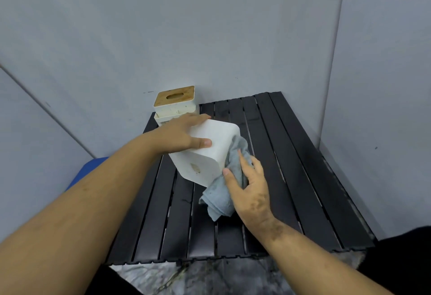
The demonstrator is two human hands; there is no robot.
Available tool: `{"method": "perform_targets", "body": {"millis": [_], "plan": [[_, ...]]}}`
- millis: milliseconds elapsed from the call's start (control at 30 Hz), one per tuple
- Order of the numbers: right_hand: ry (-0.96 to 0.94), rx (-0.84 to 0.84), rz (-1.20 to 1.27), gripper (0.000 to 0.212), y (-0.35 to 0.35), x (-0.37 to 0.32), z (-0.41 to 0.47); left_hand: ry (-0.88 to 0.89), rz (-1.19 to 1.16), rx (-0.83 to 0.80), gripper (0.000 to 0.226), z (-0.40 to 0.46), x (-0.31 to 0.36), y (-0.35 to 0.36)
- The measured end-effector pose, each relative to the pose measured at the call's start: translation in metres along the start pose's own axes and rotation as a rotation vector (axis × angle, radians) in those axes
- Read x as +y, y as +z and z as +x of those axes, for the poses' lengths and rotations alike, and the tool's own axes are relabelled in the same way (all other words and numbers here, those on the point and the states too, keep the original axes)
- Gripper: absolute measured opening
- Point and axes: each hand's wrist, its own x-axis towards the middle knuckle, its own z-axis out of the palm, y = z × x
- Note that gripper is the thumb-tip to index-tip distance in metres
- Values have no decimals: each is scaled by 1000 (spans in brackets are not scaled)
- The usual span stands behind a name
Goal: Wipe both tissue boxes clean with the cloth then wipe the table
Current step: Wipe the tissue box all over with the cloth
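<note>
White plastic fills the left hand (184,134): the white tissue box (207,152) is tipped onto its side above the black slatted counter (268,178), its slotted face turned toward the person. The left fingers (198,118) lie nearly straight and close together over the far upper edge of the box, while the thumb wraps the near side, so the box is clasped between thumb and fingers. Just right of that thumb, the grey-blue cloth (221,192) is bunched against the right end of the box, and its loose folds hang down to the slats. The right hand (250,188) presses the cloth to the box with gently spread, slightly bent fingers (242,161), the thumb laid along the cloth's near side. Beyond the left fingertips, at the far left corner of the counter, stands the second tissue box (175,105), upright, cream-sided with a wooden lid, against the grey partition wall (210,38).
</note>
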Motion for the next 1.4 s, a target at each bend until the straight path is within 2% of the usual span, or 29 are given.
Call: {"method": "perform_targets", "body": {"millis": [133, 333, 433, 533, 733, 833, 900, 1067, 1233, 1400], "plan": [[81, -4, -23, 42, -2, 7, 3, 4, -34, 6, 88, 0, -6, -1], [-130, -40, -10, 50, 0, -30, 20, 32, -19, -11, 78, 3, -2, -4], [-69, -67, -12, 46, -7, -10, 18, -17, 33, -30, 66, 2, 5, -11], [50, -73, 6, 42, -19, 16, 15, 4, 169, -58, 75, 3, 10, -20], [-63, -108, 56, 47, -17, -10, 31, 133, 154, -189, 89, 8, 8, -27], [-68, -133, 87, 40, -13, -9, 26, 80, 204, -274, 79, 16, 6, -33], [-13, -130, 104, 35, -14, 4, 20, 47, 214, -365, 80, 21, 9, -36], [69, -137, 158, 35, -16, 16, 13, 5, 105, -532, 76, 33, 13, -40], [69, -140, 191, 38, -19, 18, 13, 20, 49, -548, 75, 35, 5, -40], [44, -153, 187, 44, -20, 18, 15, 93, -82, -443, 83, 24, -5, -32]]}}
